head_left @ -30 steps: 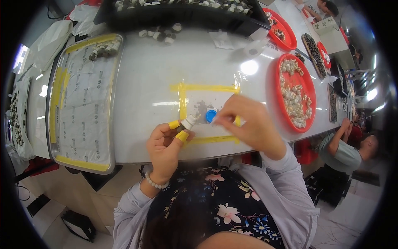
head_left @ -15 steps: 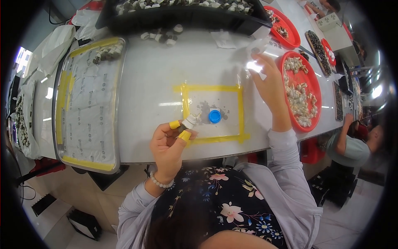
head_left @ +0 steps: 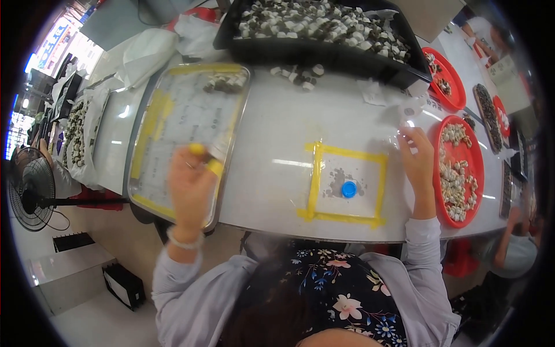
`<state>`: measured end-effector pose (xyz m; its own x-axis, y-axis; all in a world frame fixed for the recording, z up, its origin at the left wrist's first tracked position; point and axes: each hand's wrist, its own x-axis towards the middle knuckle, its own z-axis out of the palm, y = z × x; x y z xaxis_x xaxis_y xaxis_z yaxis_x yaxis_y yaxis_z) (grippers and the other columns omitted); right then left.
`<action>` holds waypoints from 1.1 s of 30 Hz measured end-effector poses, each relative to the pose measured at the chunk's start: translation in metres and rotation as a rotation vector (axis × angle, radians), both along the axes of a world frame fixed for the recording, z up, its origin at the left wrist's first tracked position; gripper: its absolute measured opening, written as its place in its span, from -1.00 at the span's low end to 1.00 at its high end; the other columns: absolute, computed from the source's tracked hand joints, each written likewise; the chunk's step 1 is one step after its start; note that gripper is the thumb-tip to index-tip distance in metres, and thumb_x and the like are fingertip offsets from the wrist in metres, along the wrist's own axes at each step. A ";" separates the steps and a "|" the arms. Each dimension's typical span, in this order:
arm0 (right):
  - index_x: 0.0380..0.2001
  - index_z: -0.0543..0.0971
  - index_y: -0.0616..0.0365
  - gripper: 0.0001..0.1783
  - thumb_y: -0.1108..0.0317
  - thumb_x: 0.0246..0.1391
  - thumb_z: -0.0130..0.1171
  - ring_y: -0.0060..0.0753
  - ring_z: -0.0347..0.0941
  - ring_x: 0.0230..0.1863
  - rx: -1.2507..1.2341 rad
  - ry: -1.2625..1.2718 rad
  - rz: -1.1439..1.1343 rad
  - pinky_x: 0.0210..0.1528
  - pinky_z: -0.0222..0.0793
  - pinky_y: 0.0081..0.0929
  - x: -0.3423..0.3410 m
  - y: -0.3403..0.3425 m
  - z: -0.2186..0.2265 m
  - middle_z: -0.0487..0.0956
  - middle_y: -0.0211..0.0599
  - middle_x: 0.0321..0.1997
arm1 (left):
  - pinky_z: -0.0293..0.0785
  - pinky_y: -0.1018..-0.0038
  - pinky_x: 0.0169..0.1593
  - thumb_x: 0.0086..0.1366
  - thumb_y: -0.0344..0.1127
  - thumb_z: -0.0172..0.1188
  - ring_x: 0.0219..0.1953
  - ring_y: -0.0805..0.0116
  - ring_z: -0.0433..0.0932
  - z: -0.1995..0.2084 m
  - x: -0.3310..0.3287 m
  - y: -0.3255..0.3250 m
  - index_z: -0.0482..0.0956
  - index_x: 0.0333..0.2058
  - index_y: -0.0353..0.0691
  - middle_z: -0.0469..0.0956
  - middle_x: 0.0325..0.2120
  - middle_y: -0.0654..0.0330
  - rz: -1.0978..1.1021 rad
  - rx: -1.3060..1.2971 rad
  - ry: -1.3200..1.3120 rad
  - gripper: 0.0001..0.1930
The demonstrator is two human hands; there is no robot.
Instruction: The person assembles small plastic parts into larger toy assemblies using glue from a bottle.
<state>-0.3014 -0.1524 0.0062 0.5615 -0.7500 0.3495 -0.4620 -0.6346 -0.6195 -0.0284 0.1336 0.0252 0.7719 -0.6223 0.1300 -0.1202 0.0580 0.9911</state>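
My left hand [head_left: 188, 182], blurred by motion, is above the left end of the table, over a plastic-lined tray [head_left: 173, 136] edged with yellow tape. Yellow bands wrap its thumb and a finger, which pinch a small white-and-dark piece [head_left: 219, 149]. Several similar pieces [head_left: 225, 82] sit at the tray's far end. My right hand [head_left: 418, 165] rests at the right, its fingers loosely curled and apart, just short of a clear plastic bottle [head_left: 409, 110]. A blue cap [head_left: 348, 189] lies inside a yellow tape square [head_left: 315, 182] on the wet-spotted table.
A black bin [head_left: 324, 58] heaped with white-and-dark pieces stands at the back, a few loose pieces [head_left: 300, 76] before it. Red trays [head_left: 478, 173] with pale pieces line the right side. A fan [head_left: 32, 188] stands far left. Other people work at the right.
My left hand has moved left, from beside the tape square to over the tray, carrying the piece. My right hand has drawn back slightly from the bottle. The view has shifted left.
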 end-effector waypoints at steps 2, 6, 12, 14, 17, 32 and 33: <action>-0.27 0.51 0.26 -0.81 0.52 -0.02 0.07 -0.51 0.37 -0.41 0.045 0.003 0.002 -0.39 0.29 -0.63 0.002 0.002 0.002 0.49 -0.32 -0.35 | 0.36 0.59 -0.20 0.07 -0.58 0.10 -0.24 0.48 0.43 0.009 0.048 -0.007 0.37 -0.23 -0.29 0.45 -0.32 0.23 0.091 0.124 -0.211 -0.75; -0.27 0.52 0.25 -0.81 0.51 -0.02 0.07 -0.51 0.36 -0.42 -0.011 -0.042 0.058 -0.41 0.28 -0.63 0.003 0.000 0.003 0.49 -0.33 -0.36 | 0.37 0.51 -0.17 0.04 -0.47 0.14 -0.24 0.37 0.49 -0.003 0.127 -0.032 0.40 -0.24 -0.33 0.53 -0.35 0.11 0.253 0.472 -0.582 -0.74; -0.29 0.52 0.25 -0.78 0.54 -0.09 0.10 -0.39 0.39 -0.44 0.033 -0.048 -0.005 -0.39 0.32 -0.54 0.006 0.001 0.002 0.51 -0.26 -0.41 | 0.37 0.43 -0.16 0.04 -0.41 0.15 -0.24 0.23 0.51 -0.047 0.154 -0.074 0.42 -0.25 -0.33 0.54 -0.35 0.05 0.304 0.367 -0.680 -0.74; -0.28 0.52 0.25 -0.78 0.54 -0.09 0.10 -0.39 0.39 -0.45 0.020 -0.042 0.001 -0.40 0.32 -0.54 0.005 0.001 0.002 0.51 -0.25 -0.41 | 0.37 0.39 -0.15 0.07 -0.38 0.14 -0.24 0.17 0.51 -0.053 0.155 -0.078 0.44 -0.25 -0.32 0.53 -0.34 0.04 0.247 0.388 -0.742 -0.75; -0.29 0.52 0.25 -0.78 0.54 -0.09 0.10 -0.38 0.39 -0.44 0.048 -0.022 -0.008 -0.40 0.32 -0.54 0.002 0.001 0.002 0.52 -0.25 -0.41 | 0.35 0.38 -0.11 0.11 -0.36 0.12 -0.17 0.14 0.48 -0.055 0.155 -0.079 0.45 -0.21 -0.32 0.52 -0.30 0.01 0.203 0.428 -0.701 -0.74; -0.28 0.53 0.27 -0.80 0.50 -0.05 0.12 -0.39 0.43 -0.40 -0.040 -0.011 -0.145 -0.38 0.32 -0.56 -0.035 0.005 0.044 0.53 -0.22 -0.38 | 0.26 0.24 0.03 0.08 -0.22 0.13 -0.02 -0.02 0.30 -0.024 0.052 -0.157 0.37 -0.07 -0.33 0.36 -0.07 -0.05 -0.281 0.321 -1.186 -0.55; -0.28 0.53 0.27 -0.80 0.50 -0.05 0.12 -0.39 0.43 -0.40 -0.054 0.002 -0.178 -0.38 0.32 -0.56 -0.049 0.003 0.047 0.53 -0.22 -0.38 | 0.26 0.24 0.03 0.08 -0.22 0.13 -0.02 -0.02 0.30 -0.027 0.046 -0.170 0.37 -0.07 -0.33 0.36 -0.07 -0.05 -0.304 0.289 -1.180 -0.55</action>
<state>-0.3507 -0.1493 0.0536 0.4227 -0.8176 0.3910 -0.5710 -0.5753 -0.5857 0.0172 -0.0369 -0.0014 0.0978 -0.8756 0.4730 -0.9623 0.0379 0.2693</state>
